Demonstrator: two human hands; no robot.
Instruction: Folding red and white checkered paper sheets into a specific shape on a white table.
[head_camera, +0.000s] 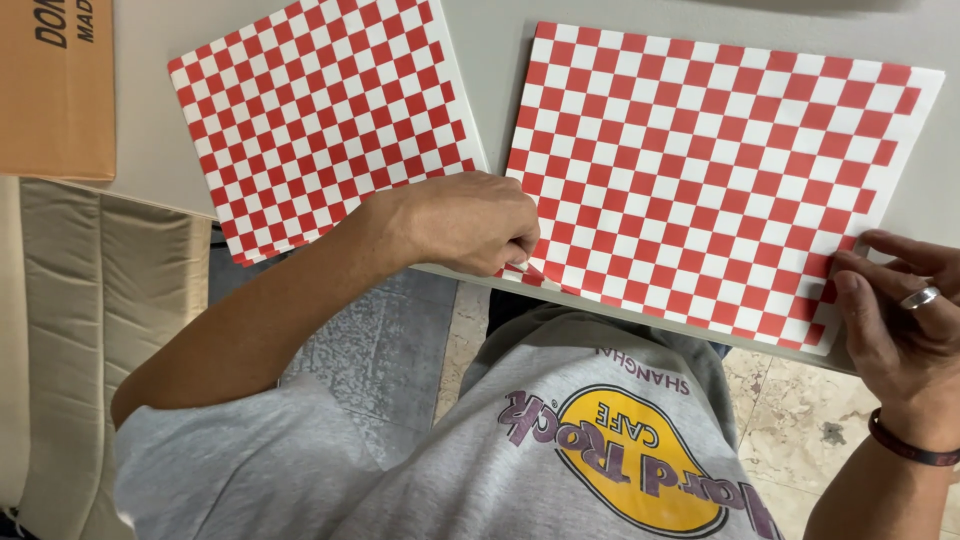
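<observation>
Left hand: fingertips pinch near-left corner of checkered sheet
Right hand: fingers closed on near-right corner (thumb hidden, probably underneath)
Sheet: thin, limp, light; hold by corners

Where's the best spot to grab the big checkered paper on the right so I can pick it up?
Probably its near edge, from the table's front. The right checkered sheet lies flat, but its near corners reach the table edge, where the left hand and right hand already pinch them.

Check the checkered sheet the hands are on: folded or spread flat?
Spread flat. The right-hand checkered sheet lies open on the table, with the left hand and right hand pinching its near corners.
</observation>
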